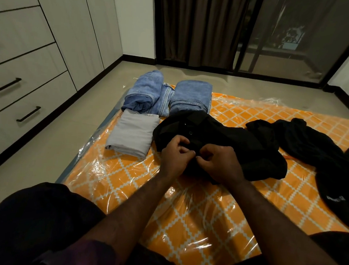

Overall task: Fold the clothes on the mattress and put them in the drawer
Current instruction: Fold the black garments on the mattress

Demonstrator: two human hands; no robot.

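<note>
Two hands are working together at the front of the crumpled black button-up shirt (220, 144): your left hand (175, 153) and your right hand (219, 161) are both pinching its dark cloth with curled fingers, knuckles nearly touching, apparently at the button placket. That shirt is lying on the orange lattice-patterned mattress in clear plastic wrap (184, 212), roughly at its middle, straight ahead of you.

Judging by its rumpled folds, the shirt is going to handle as light, limp cloth that keeps no shape of its own, so you are better off taking it by the shoulders or collar and spreading it flat on the mattress. The plastic wrap is looking slick, and cloth may slide on it.

Just left of the shirt one folded pale grey garment (132, 133) is lying. Beyond it, at the mattress's far left corner, two folded bundles of light blue denim jeans (168, 94) are sitting side by side. Right of the shirt, two more loose black garments (306, 138) are waiting unfolded, the nearer one at the mattress's right edge showing faint lettering. Off the mattress to its left, four white drawers with black bar handles (16, 90) are standing closed.
</note>
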